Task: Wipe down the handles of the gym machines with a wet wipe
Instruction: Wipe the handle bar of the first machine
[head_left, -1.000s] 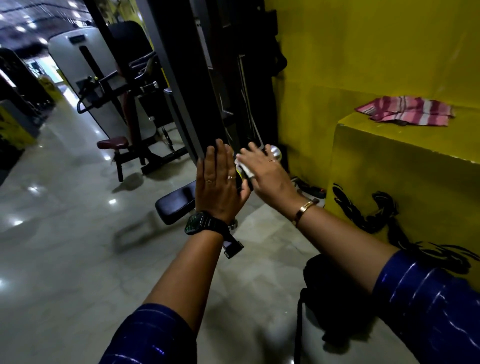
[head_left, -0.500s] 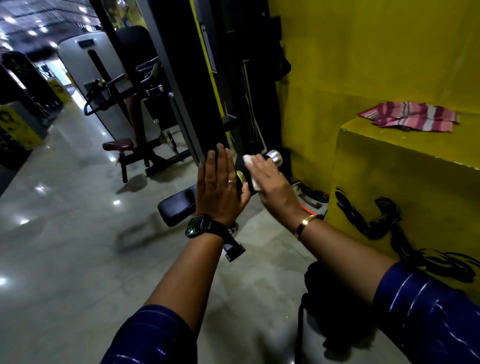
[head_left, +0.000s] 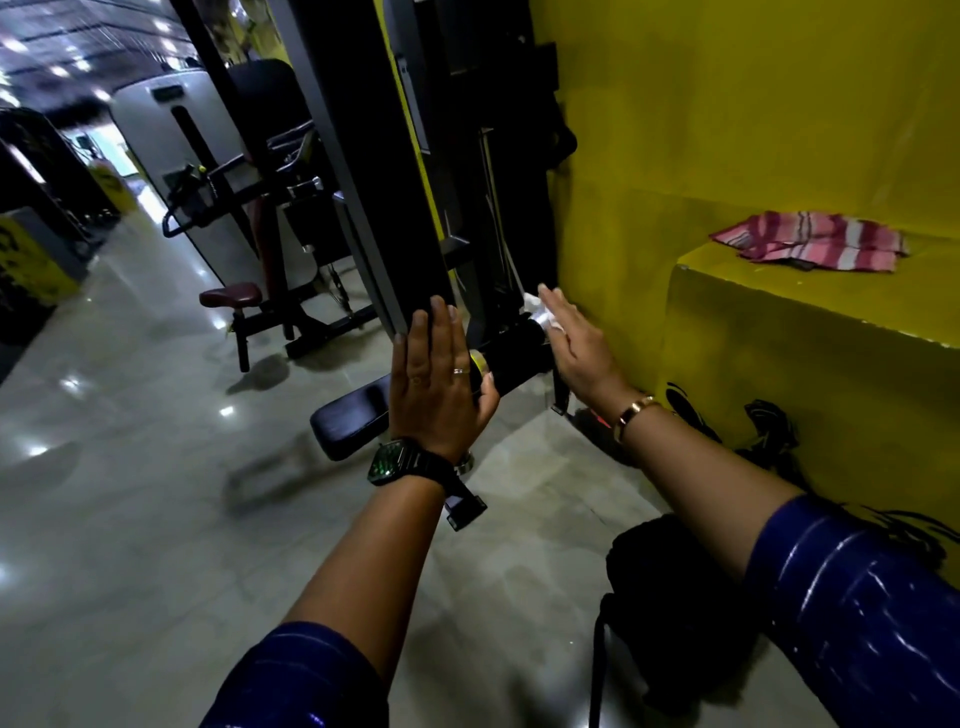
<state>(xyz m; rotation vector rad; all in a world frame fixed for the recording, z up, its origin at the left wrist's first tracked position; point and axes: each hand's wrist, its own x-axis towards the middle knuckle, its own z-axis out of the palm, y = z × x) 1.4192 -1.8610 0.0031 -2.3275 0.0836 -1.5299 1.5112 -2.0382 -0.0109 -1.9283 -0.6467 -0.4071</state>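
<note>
One view, head camera: both arms reach toward a dark machine frame (head_left: 363, 182) beside the yellow wall.
Handle: the black handle (head_left: 514, 353) runs roughly level between the two hands, low on the frame.
Left hand: the left hand (head_left: 441, 384) has straight fingers held together, flat against the handle's near end, curled round nothing.
Right hand: the right hand (head_left: 582, 353) has straight fingers, slightly apart, pressing the wipe rather than pinching it.
Wet wipe: the wet wipe (head_left: 537, 312) is white and crumpled, under the right fingertips at the handle's far end.
Step in hand: wiping this handle, probably partway through.
Next move: likely sliding the wipe along the grip toward the left hand, with steady pressure so it does not slip from the flat fingers.
</note>
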